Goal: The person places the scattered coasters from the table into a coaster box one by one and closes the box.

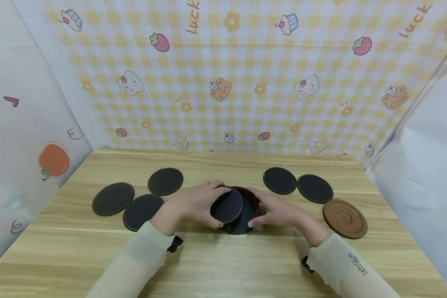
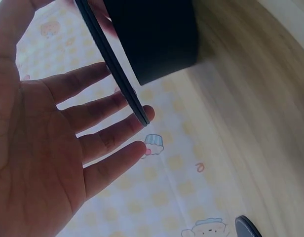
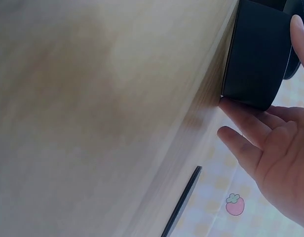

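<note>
A round black coaster (image 1: 227,205) with a pale stitched edge is pinched between the thumb and fingers of my left hand (image 1: 197,203). It is tilted over the left part of a round black coaster holder (image 1: 251,210), overlapping its opening in the head view. Edge-on in the left wrist view, the coaster (image 2: 117,74) stands slightly apart from the holder wall (image 2: 157,39). My right hand (image 1: 279,209) grips the holder's right side, thumb toward the front and fingers toward the back. In the right wrist view the holder (image 3: 255,54) sits upright on the table.
Three black coasters lie left of my hands, one (image 1: 113,199) farthest out, one (image 1: 165,181) toward the back, one (image 1: 143,212) beside my left wrist. Two more, one (image 1: 280,180) and another (image 1: 315,188), lie back right. Beyond them is a round brown wooden lid (image 1: 344,218).
</note>
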Demonstrator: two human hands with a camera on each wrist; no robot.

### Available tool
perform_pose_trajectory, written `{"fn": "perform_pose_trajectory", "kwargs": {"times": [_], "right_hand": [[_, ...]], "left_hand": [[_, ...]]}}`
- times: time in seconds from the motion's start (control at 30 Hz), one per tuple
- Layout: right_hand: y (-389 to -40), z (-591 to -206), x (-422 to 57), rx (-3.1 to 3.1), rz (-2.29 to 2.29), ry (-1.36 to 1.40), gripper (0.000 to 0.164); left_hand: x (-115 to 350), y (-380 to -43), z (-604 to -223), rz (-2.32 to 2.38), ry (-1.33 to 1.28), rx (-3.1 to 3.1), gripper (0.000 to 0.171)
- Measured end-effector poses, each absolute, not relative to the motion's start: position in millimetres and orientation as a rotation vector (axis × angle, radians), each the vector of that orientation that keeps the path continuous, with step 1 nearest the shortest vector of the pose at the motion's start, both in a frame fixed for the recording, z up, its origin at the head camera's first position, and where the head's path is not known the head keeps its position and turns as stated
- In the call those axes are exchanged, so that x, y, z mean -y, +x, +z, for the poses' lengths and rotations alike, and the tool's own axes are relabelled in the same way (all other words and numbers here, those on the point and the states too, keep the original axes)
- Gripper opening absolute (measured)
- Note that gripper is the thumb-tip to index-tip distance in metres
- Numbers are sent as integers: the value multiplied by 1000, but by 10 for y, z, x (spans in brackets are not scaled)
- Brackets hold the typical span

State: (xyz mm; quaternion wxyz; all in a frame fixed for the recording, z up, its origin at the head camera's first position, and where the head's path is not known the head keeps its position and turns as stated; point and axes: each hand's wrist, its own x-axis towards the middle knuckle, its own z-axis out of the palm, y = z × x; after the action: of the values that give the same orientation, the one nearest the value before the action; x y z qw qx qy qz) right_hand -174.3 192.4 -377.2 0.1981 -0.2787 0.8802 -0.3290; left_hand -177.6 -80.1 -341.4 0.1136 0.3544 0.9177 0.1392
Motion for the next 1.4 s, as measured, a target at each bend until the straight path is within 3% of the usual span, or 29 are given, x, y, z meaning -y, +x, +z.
{"fn": "perform_pose_trajectory", "kwargs": {"times": [1.4], "right_hand": [[-1756, -3746, -1912, -2440, -912, -807, 103]], "left_hand": [[441, -1830, -3491, 249, 1152, -2687, 87]]}}
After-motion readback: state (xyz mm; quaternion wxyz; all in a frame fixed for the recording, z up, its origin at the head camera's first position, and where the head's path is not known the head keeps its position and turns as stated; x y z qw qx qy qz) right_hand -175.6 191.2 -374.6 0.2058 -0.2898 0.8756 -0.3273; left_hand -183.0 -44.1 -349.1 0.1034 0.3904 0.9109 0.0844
